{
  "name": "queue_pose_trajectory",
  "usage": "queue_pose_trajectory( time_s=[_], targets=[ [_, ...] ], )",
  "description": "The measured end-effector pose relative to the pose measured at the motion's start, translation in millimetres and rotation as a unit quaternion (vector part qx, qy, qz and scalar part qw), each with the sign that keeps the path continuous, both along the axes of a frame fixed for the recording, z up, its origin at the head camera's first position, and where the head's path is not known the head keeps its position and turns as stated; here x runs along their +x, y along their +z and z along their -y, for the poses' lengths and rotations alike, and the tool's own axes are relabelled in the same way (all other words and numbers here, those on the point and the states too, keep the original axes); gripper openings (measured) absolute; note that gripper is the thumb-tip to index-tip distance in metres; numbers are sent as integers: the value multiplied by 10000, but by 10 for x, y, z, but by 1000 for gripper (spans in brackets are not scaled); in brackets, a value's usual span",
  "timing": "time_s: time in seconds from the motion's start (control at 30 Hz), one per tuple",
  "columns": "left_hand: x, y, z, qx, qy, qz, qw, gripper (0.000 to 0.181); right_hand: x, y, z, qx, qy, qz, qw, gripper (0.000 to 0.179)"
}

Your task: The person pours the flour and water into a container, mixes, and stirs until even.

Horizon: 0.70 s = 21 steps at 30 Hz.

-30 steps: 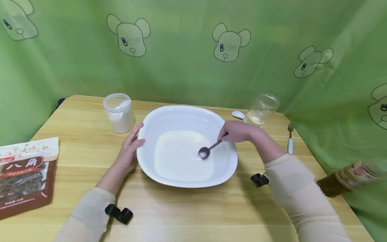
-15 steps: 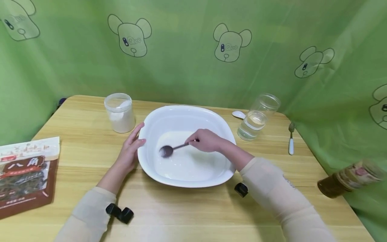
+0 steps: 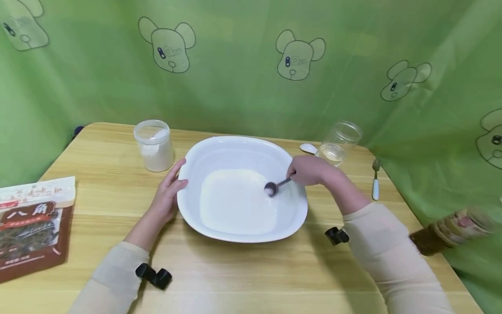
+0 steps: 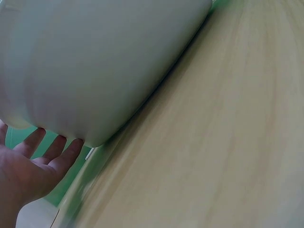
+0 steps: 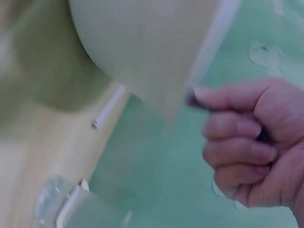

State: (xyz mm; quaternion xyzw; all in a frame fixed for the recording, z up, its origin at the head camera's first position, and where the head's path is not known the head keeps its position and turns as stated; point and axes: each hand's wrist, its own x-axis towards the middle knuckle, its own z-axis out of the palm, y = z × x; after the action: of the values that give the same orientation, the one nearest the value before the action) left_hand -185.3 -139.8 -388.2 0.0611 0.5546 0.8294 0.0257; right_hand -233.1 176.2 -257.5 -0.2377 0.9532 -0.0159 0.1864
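Observation:
A white oval basin (image 3: 239, 150) stands mid-table, its floor looking wet with a shallow layer of liquid. At its left rim my left hand (image 3: 164, 196) holds on, the thumb over the edge; in the left wrist view spread fingers (image 4: 66, 154) press its outer wall. Over the right rim, my right hand (image 3: 310, 170) grips the handle of a dark brown spoon (image 3: 270, 189), whose round bowl is down inside the basin near the right side. Curled fingers (image 5: 235, 147) wrap that handle in the right wrist view, where the spoon's bowl is hidden.
An open jar of white powder (image 3: 157, 155) stands behind left. At the back right are a glass jar with clear liquid (image 3: 333, 150), a white spoon (image 3: 308, 148) and a fork (image 3: 376, 183). A star anise bag (image 3: 31, 231) lies left; a brown bottle (image 3: 451, 231) is at right.
The brown spoon swept left across the basin, then came back right with my right hand, ending near the right wall. My left hand stayed at the rim.

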Motion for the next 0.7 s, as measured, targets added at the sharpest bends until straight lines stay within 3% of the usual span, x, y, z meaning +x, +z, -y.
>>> queue_pose_trajectory(
  time_s=[0.17,0.27,0.37,0.47,0.7],
  targets=[
    [5,-1,3,28,-10,-23,10000,57,14,25,-88,-607,578,1184,9894,22],
    [9,-6,4,39,-17,-42,10000,57,4,-104,-28,-1138,761,1783,9744,20],
    [13,-10,3,30,-7,-33,10000,56,-7,-279,110,-1684,901,2054,9599,19],
    [15,-10,-1,17,11,-39,10000,56,-7,-432,315,-2091,864,1902,9553,20],
    [11,-5,-7,29,29,-73,10000,57,-58,-583,715,-2190,-18,595,9739,22]
  ],
)
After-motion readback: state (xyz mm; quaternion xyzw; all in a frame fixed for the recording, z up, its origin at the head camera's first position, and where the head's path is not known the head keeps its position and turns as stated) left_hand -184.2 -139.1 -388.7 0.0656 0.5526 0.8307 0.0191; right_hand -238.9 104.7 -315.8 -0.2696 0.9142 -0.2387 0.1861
